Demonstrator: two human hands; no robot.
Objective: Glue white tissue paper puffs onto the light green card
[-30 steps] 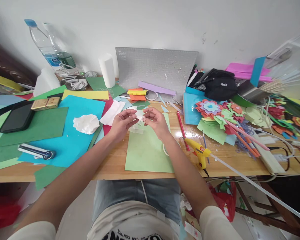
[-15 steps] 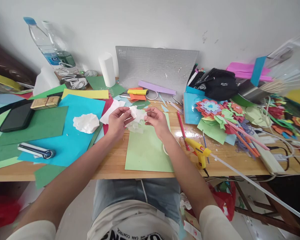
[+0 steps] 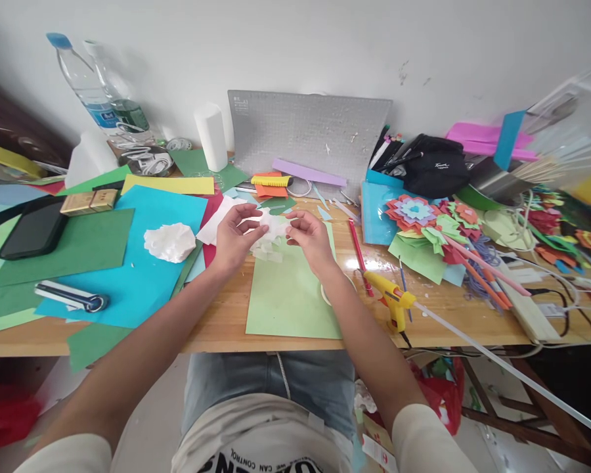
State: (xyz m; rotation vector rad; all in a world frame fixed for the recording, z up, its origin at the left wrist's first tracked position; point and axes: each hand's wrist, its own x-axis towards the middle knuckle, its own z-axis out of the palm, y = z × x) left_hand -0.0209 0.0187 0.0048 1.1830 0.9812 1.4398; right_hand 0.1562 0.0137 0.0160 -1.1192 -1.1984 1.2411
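Observation:
My left hand (image 3: 234,238) and my right hand (image 3: 309,238) hold a crumpled white tissue-paper piece (image 3: 270,231) between them, just above the far end of a light green paper sheet (image 3: 290,295) on the wooden table (image 3: 438,309). Both hands pinch the white paper with their fingertips, the left from the left side, the right from the right. A second white tissue-paper ball (image 3: 170,242) lies on a blue sheet (image 3: 142,263) to the left of my left hand.
A yellow glue gun (image 3: 390,301) and a red pencil (image 3: 358,253) lie right of my right arm. Paper flowers (image 3: 423,220), a black pouch (image 3: 433,167), a grey cutting mat (image 3: 308,135), water bottles (image 3: 98,98), a phone (image 3: 34,231) and a stapler (image 3: 71,299) surround the work spot.
My left hand's fingers have shifted over the white paper, turning and spreading it a little. My right hand stays nearly where it was.

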